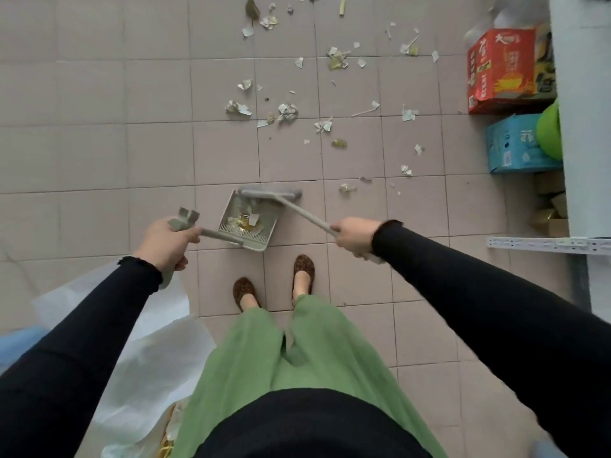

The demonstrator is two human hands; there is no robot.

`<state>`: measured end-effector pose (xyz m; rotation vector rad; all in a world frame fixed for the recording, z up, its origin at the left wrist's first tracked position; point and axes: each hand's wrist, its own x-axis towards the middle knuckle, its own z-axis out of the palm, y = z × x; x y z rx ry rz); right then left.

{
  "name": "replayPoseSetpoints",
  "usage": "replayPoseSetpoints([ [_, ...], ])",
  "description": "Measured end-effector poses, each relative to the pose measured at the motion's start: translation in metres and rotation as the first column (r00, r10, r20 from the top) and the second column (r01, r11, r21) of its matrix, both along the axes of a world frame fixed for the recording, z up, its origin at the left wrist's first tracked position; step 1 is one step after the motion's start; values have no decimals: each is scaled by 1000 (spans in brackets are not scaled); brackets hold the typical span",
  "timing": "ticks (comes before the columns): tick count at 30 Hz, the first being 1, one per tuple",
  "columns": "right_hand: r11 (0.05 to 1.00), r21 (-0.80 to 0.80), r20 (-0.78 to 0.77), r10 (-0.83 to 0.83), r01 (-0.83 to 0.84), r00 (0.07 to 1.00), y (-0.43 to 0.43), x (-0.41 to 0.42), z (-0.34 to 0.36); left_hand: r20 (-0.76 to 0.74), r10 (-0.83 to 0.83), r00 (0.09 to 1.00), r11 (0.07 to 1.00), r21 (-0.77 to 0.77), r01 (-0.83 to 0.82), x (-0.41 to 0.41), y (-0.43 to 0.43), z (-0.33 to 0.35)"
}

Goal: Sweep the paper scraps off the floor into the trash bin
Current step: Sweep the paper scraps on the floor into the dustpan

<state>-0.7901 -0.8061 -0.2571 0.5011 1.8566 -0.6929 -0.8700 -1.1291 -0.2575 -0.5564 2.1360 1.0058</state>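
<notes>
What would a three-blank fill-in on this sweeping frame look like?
1. The left hand grips the dustpan; the right hand grips the broom by its ____.
2. The dustpan holds far ____ scraps than the floor.
3. The box beside the red box is ____.
Missing: handle; fewer; blue.

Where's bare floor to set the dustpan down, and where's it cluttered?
Free: the tiles left of the dustpan, up the left side, and the patch between the shoes and the shelf rail. Crowded: scraps ahead of the broom across to the red box and blue box.
</notes>
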Motion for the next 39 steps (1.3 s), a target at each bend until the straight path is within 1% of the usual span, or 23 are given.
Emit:
replayPoseSetpoints([
  [3, 997, -56, 32, -55, 57, 998, 20, 34, 40, -1, 2, 1000, 1000, 11, -2, -1, -6, -4],
  [5, 996, -55, 9, -77, 77, 997, 18, 53, 56, 0, -2, 1000, 1000, 24, 2, -1, -14, -8],
  [7, 994, -29, -34, -103, 102, 994, 0, 58, 52, 6, -10, 1000, 999, 32, 10, 0, -21, -10],
  [9, 994, 33, -87, -97, 100, 991, -23, 50, 31, 11, -34, 999, 999, 40, 33, 0, -27, -11],
  [11, 993, 76, -104, -88, 96, 991, -47, 42, 7, 10, -56, 998, 997, 55, 56, -1, -31, -12],
  [14, 991, 43, -54, -128, 130, 990, -74, 38, -7, 4, -85, 996, 993, 79, 84, -6, -36, -11],
  [15, 988, 5, -37, -157, 157, 987, -78, 41, -4, 3, -95, 995, 992, 86, 95, -8, -37, -11],
  [16, 975, -42, -22, -219, 218, 975, -81, 47, 2, 0, -110, 994, 990, 89, 110, -10, -38, -11],
  [18, 915, -99, -9, -393, 391, 919, -82, 66, 18, -12, -163, 987, 982, 92, 163, -15, -39, -12],
  [21, 805, -120, -6, -586, 581, 810, -88, 110, 32, -33, -279, 960, 955, 93, 281, -26, -38, -13],
  [24, 699, -116, -66, -714, 706, 697, -101, 135, 27, -51, -448, 893, 891, 64, 450, -41, -30, -12],
  [27, 584, -92, -132, -810, 806, 571, -102, 144, 18, -76, -591, 803, 802, 55, 595, -54, -10, -5],
  [32, 432, -63, -196, -889, 900, 413, -70, 153, 10, -108, -751, 652, 653, 28, 757, -68, 46, 6],
  [34, 374, -40, -209, -910, 927, 358, -47, 157, 7, -91, -783, 616, 615, 32, 788, -76, 73, 3],
  [37, 319, 8, -198, -928, 948, 314, -5, 165, -4, -48, -817, 575, 574, 34, 818, -88, 117, -2],
  [39, 313, 46, -198, -928, 949, 316, 24, 167, -11, -34, -830, 556, 555, 37, 831, -94, 145, -4],
])
